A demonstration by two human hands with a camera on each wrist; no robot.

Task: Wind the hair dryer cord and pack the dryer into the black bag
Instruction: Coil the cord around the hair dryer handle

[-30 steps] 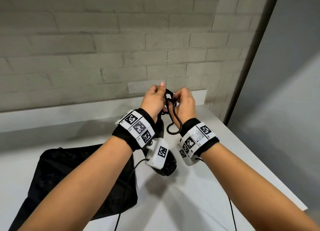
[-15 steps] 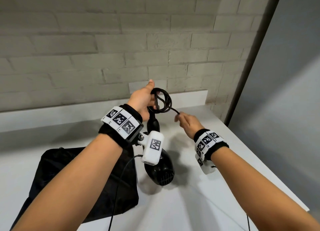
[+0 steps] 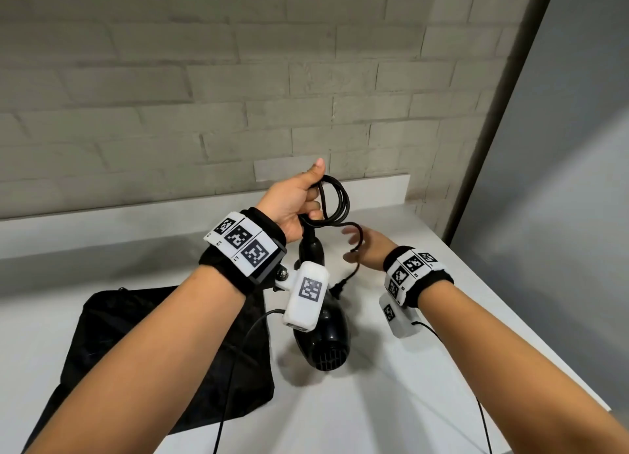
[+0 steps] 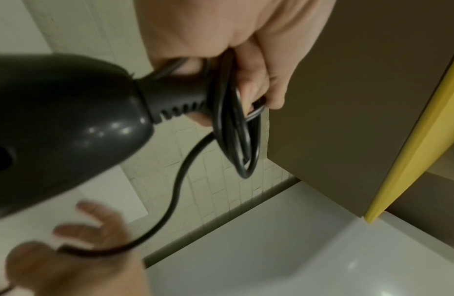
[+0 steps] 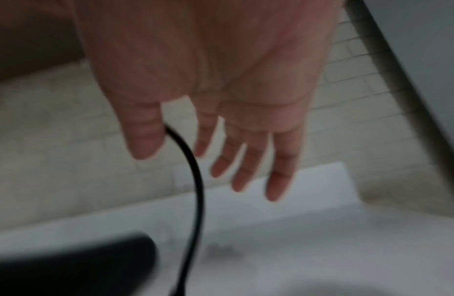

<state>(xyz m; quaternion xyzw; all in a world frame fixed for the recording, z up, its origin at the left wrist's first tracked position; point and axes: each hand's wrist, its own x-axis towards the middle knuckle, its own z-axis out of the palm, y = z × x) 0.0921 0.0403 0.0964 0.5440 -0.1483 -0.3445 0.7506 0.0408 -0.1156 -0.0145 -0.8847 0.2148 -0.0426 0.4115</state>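
I judge I'm well into winding the cord (image 3: 335, 198): several loops are bunched at the top of the dryer (image 3: 323, 331), and a short tail runs from them down to the plug (image 3: 340, 285), which hangs beside the handle.

My left hand (image 3: 294, 203) is raised near the far wall, fingers curled round the coils and the handle end together, thumb sticking up. The dryer hangs nose-down from that grip, its grille just above the white counter (image 3: 391, 402); I can't tell whether it touches.

My right hand (image 3: 366, 249) sits lower and to the right, fingers spread and nearly straight. The tail drapes across it at the thumb (image 5: 142, 132); the right wrist view is blurred, but nothing there looks like a pinch.

Next, I think, I need to catch that tail, bring it up and round for a last loop, then tuck the plug so the coil won't spring loose. The left grip has to hold firm meanwhile.

The bag (image 3: 163, 344) lies flat on the counter to the near left, partly under my left forearm, and I can't see its mouth opened.
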